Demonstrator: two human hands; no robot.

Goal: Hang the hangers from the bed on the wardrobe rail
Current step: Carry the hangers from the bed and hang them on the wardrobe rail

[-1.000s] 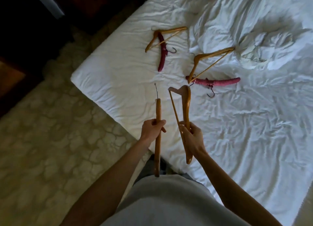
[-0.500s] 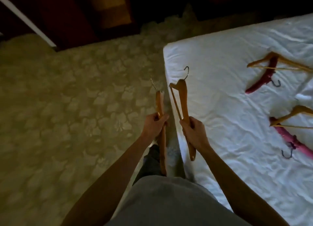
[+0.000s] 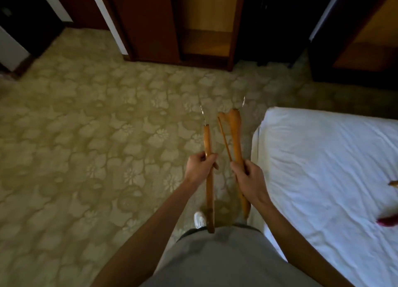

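Observation:
My left hand grips a wooden hanger seen edge-on, its metal hook pointing away from me. Close beside it, my right hand grips a second wooden hanger with a thin crossbar and a metal hook on top. Both hangers hang over the carpet, just left of the bed. At the bed's right edge only the tips of a wooden hanger and a red padded hanger show. The open wardrobe stands straight ahead across the floor; its rail is out of view.
Patterned beige carpet fills the floor between me and the wardrobe. Dark wooden furniture stands at the back right and a dark doorway at the back left. The bed's corner lies right of my hands. My white shoe shows below.
My view has swung left from the bed toward the wardrobe. The hangers lying on the bed have slid almost out of view to the right. Both hands keep their grip on the two wooden hangers.

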